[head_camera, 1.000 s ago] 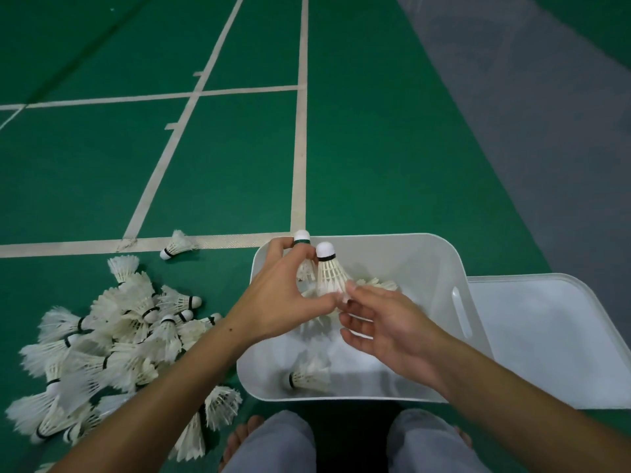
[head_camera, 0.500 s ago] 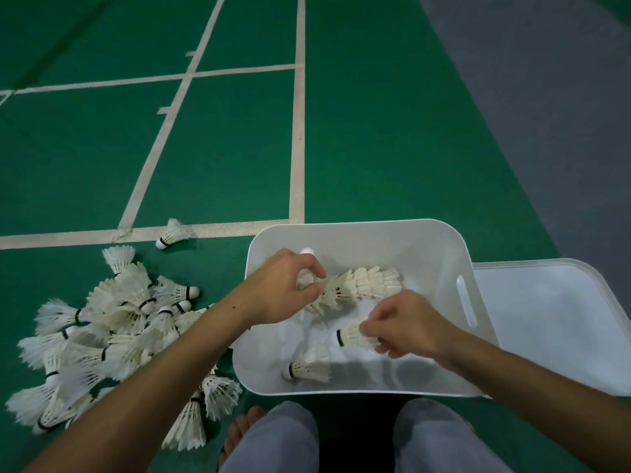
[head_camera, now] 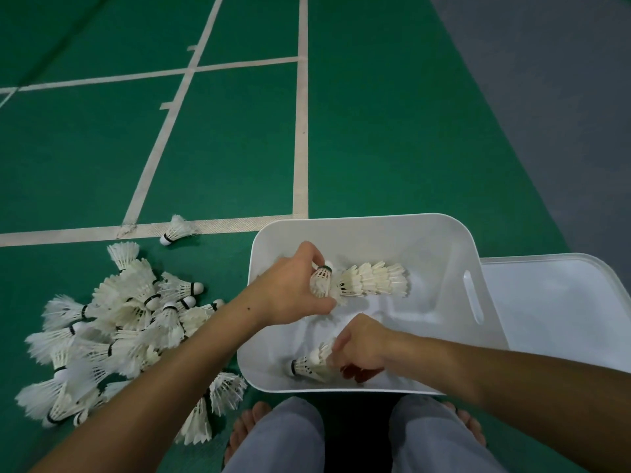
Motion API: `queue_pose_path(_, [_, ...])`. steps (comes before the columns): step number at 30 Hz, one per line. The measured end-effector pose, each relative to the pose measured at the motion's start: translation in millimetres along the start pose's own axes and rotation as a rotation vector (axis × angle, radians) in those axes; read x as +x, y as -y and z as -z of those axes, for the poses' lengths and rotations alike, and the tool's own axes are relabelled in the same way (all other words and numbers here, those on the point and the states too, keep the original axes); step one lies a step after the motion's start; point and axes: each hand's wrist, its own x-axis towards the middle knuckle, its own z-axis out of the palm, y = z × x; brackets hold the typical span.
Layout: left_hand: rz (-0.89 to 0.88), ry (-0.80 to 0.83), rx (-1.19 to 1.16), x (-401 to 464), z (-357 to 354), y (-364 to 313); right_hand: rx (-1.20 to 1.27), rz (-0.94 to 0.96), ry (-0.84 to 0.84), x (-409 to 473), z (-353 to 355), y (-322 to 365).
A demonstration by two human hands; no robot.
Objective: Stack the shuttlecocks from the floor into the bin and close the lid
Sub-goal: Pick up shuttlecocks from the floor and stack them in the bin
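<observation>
Bin (head_camera: 440, 233): white plastic, open-topped, rounded corners, slot handle in its right wall. Stands on the green floor (head_camera: 392, 131) directly in front of the person's bare feet.

Lid (head_camera: 560, 308): white, lying flat on the floor, touching the bin's right side. Not on the bin.

Left hand (head_camera: 290, 288): reaches into the bin over its left wall. Fingers and thumb curled, pinching a single shuttlecock (head_camera: 321, 280) near its cork, feathers pointing down toward the palm.

Stacked row (head_camera: 374, 279): several shuttlecocks nested one into another, lying on its side on the bin's bottom toward the far wall, feathers fanning right. Its left end sits just beside the shuttlecock in the left hand; whether they touch I cannot tell.

Right hand (head_camera: 362, 349): low in the bin's near part, fingers curled around the feather end of a second shuttlecock (head_camera: 307, 365), which lies with its black-banded cork pointing left.

Loose pile (head_camera: 112, 336): many white shuttlecocks heaped on the floor left of the bin, corks pointing all ways; a few lie close to the bin's near left corner.

Stray shuttlecock (head_camera: 176, 230): 1 piece, apart from the pile, resting on a white court line (head_camera: 222, 227) beyond it.

Grey strip (head_camera: 546, 97): floor border to the far right.
</observation>
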Motion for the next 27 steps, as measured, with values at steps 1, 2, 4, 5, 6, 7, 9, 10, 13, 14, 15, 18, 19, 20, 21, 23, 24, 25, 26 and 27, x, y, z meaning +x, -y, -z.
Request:
queue_pose_path(1, [0.001,0.011,0.015,0.0,0.0,0.4,0.002,-0.004,0.013,0.0,-0.9,0.0])
queue_pose_path(2, [-0.008,0.021,0.036,0.6,-0.2,1.3,0.000,-0.009,0.024,-0.2,-1.2,0.4])
queue_pose_path(4, [-0.045,0.039,0.067,1.5,0.1,2.2,-0.003,-0.020,0.034,0.1,-0.6,-0.2])
queue_pose_path(5, [-0.064,0.048,0.078,1.2,0.1,2.0,0.001,-0.025,0.039,0.6,0.9,-0.6])
queue_pose_path(6, [-0.079,0.056,0.089,0.8,-0.2,1.7,0.003,-0.029,0.051,0.6,3.0,-0.9])
queue_pose_path(7, [-0.090,0.059,0.099,0.4,-0.5,1.6,-0.001,-0.024,0.063,-0.5,6.2,-1.5])
queue_pose_path(9, [-0.096,0.055,0.095,-0.4,-1.0,2.3,-0.060,0.023,0.054,-4.7,15.7,-3.7])
queue_pose_path(10, [-0.090,0.050,0.083,-1.3,-1.0,2.7,-0.118,0.070,0.027,-8.1,22.2,-4.6])
queue_pose_path(13, [-0.082,0.048,0.088,-5.1,-1.3,3.5,-0.290,0.255,-0.189,-29.0,41.6,-5.0])
queue_pose_path(14, [-0.081,0.051,0.108,-5.7,-1.9,3.7,-0.302,0.346,-0.319,-38.6,46.2,-4.7])
queue_pose_path(15, [-0.082,0.053,0.128,-6.6,-2.4,3.0,-0.294,0.463,-0.448,-47.4,49.5,-5.1])
queue_pose_path(18, [-0.121,0.099,0.122,-7.6,-3.8,-2.6,-0.422,0.786,-0.556,-67.6,51.4,-0.6])
queue_pose_path(19, [-0.142,0.131,0.094,-7.0,-4.1,-5.3,-0.534,0.815,-0.547,-70.1,49.5,3.0])
queue_pose_path(20, [-0.162,0.160,0.066,-6.4,-3.9,-7.6,-0.644,0.812,-0.550,-69.8,47.3,6.3])
queue_pose_path(21, [-0.184,0.177,0.047,-5.7,-3.5,-10.2,-0.725,0.811,-0.577,-68.9,45.8,9.6])
queue_pose_path(23, [-0.224,0.164,0.036,-3.7,-2.4,-13.0,-0.793,0.852,-0.632,-65.5,44.8,11.6])
queue_pose_path(24, [-0.236,0.143,0.039,-1.6,-1.9,-11.8,-0.810,0.865,-0.647,-63.3,45.1,10.4])
queue_pose_path(25, [-0.238,0.130,0.040,-0.1,-0.9,-9.9,-0.818,0.862,-0.652,-60.2,46.7,7.5])
queue_pose_path(26, [-0.222,0.137,0.043,1.5,-0.2,-7.1,-0.814,0.838,-0.652,-56.9,49.2,4.1])
queue_pose_path(27, [-0.194,0.172,0.057,3.0,-0.1,-3.4,-0.808,0.779,-0.637,-54.5,51.8,0.0])
